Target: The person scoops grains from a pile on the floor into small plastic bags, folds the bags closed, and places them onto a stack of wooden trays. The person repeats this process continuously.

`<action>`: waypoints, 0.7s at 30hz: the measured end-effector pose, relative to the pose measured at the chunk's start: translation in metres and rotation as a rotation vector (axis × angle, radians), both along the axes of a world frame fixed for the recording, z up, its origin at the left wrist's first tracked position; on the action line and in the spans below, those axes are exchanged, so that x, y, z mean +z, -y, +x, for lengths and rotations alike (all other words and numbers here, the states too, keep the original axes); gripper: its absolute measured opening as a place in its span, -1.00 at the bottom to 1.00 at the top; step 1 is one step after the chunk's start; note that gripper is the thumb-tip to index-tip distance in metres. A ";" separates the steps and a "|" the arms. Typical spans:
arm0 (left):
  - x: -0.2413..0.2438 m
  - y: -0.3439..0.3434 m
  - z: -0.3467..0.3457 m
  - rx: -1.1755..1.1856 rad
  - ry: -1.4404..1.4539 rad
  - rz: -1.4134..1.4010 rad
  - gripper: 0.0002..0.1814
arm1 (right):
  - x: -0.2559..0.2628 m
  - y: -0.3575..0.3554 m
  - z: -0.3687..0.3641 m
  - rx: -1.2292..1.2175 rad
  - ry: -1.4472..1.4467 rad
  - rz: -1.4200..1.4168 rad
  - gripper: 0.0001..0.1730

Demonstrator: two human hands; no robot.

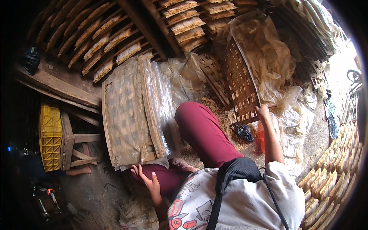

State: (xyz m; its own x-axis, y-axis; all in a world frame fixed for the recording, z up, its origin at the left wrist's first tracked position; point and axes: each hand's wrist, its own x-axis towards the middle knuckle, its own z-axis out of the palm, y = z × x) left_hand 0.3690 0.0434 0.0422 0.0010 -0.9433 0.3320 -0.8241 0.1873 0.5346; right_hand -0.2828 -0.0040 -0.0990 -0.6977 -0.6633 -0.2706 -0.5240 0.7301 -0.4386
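Observation:
My right hand (262,112) grips the lower corner of a woven bamboo lattice tray (241,83), which stands tilted on its edge. Behind it, a second lattice tray (211,73) leans over the littered floor. My left hand (149,181) holds nothing, its fingers apart, close to the near end of a stack of trays. The top tray (123,115) of that stack is covered by a cloudy plastic sheet with the woven strips showing through. Clear plastic sheeting (161,106) hangs out along the stack's right side, beside my raised knee.
Racks of pale slabs (126,53) line the back, with more slabs (319,184) at lower right. Crumpled plastic sheets (258,49) heap behind the held tray. A black plastic bag (244,132) lies on the floor. A yellow crate (51,138) and another person's bare foot (82,171) are at left.

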 end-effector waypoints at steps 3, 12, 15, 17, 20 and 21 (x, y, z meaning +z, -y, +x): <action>-0.003 -0.009 0.007 0.028 -0.055 -0.003 -0.26 | 0.023 0.011 0.021 -0.049 -0.098 -0.089 -0.55; -0.009 -0.011 -0.002 0.032 -0.284 0.004 -0.28 | 0.069 -0.027 0.010 0.105 0.286 -0.637 -0.82; -0.023 -0.009 0.010 0.012 -0.280 -0.060 -0.30 | 0.126 -0.042 0.005 0.110 0.190 -0.581 -0.80; -0.025 -0.010 0.020 0.043 -0.268 -0.109 -0.31 | 0.186 -0.038 0.038 0.189 0.219 -0.751 -0.78; -0.024 0.003 0.016 0.033 -0.324 -0.210 -0.37 | 0.244 -0.027 0.043 0.316 0.118 -0.859 -0.70; -0.020 0.008 0.015 0.024 -0.333 -0.241 -0.39 | 0.261 -0.018 0.048 0.251 0.286 -0.937 -0.64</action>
State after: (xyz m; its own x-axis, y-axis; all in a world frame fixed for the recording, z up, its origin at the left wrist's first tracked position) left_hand 0.3840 0.0359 0.0222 0.1673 -0.8367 0.5214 -0.6190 0.3225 0.7161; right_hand -0.2350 0.0141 0.1620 -0.4990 -0.8133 0.2992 -0.4007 -0.0896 -0.9118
